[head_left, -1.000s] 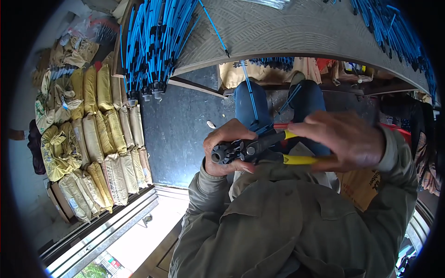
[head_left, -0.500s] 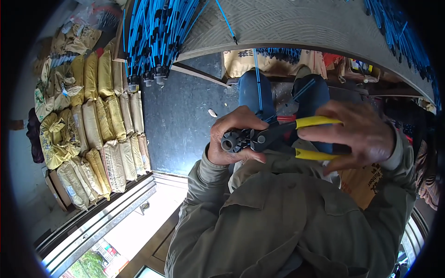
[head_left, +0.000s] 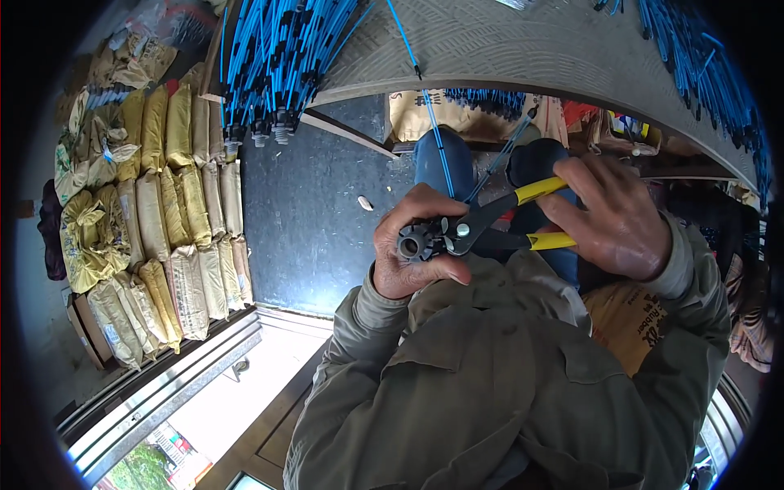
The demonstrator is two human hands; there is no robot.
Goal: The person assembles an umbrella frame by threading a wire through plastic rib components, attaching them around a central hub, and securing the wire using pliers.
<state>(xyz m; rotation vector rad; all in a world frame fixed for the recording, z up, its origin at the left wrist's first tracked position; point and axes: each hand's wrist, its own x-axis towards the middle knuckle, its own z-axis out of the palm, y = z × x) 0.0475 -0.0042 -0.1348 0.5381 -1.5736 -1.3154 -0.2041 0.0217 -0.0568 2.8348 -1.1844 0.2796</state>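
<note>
My left hand is closed round a black ribbed tubular fitting, its round hole facing up. Pliers with black jaws and yellow handles lie across to my right hand. Their pivot is right beside the fitting; what the jaws touch is hidden. My right fingers are wrapped over the handles, which stand apart. Behind the pliers, thin blue rods with black joints run toward my left hand. Where they end is hidden.
A grey bench curves across the far side, with a bundle of blue rods at left and another bundle at right. Filled sacks are stacked at the left. A printed brown sack lies beside my right arm.
My right hand and the pliers' handles have moved slightly away from my body and left. The fitting has shifted a little right. Blue rods behind the pliers now spread apart.
</note>
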